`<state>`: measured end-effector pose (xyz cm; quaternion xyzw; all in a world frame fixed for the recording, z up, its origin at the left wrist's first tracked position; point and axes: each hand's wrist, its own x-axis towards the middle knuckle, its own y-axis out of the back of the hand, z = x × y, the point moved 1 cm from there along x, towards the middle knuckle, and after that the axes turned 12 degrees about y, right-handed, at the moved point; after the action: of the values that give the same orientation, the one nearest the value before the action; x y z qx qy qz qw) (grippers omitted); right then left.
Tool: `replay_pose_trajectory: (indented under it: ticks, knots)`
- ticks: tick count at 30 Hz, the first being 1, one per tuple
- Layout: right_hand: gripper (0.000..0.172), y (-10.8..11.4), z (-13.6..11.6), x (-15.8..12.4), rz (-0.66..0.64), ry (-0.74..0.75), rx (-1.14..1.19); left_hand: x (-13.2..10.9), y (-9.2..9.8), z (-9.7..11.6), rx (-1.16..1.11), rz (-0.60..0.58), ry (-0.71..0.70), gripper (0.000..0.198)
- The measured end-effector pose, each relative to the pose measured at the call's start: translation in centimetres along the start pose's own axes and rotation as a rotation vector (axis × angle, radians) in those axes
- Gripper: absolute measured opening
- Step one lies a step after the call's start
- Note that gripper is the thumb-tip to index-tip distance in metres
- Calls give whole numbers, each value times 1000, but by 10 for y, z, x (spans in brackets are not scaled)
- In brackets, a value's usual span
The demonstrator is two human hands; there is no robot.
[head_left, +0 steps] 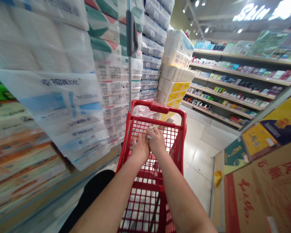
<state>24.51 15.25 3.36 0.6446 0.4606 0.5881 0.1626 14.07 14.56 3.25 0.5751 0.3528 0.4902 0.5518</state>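
A red plastic shopping basket cart point(183, 142) stands in front of me, with a grid floor and walls. Both arms reach into its upper part. My left hand point(141, 149) has curled fingers beside the grid, close against the other hand. My right hand point(157, 141) is closed around part of a small crumpled pale item point(153, 128), which shows at its fingertips. Whether the left fingers also grip something cannot be made out. A grey pole with a dark handle point(132, 34) rises behind the basket's left corner.
Wrapped paper packs point(75, 94) are stacked high on the left and ahead. Shelves of small boxed goods point(242, 72) line the back right. Cardboard cartons point(264, 184) stand near on the right, beside the tiled floor point(201, 161).
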Motion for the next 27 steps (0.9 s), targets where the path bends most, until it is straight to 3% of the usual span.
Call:
replay_pose_trajectory:
  ticks: [4,7,9,11,13,19,23,27]
  knots:
    - [49,12,17,1,117,-30,5,-2,1,-1,-32,46,-12,43]
    - [54,30,41,-1,309,-243,-110,-3,1,-3,-62,63,-15,44]
    - [56,38,53,-3,351,-366,-171,-3,0,-3,-71,59,-17,45]
    - [57,39,57,-5,320,-392,-169,-2,0,-3,-72,51,-21,46]
    - [57,35,53,-4,258,-321,-123,-2,0,-2,-70,48,-17,46]
    - [50,11,16,-1,63,-103,-86,0,-2,-1,-49,52,-5,43]
    - [38,4,-4,-1,13,-54,-56,1,-6,-3,-12,30,-13,46]
    - [36,2,-7,-1,13,-49,-30,2,-8,-3,1,27,-18,48]
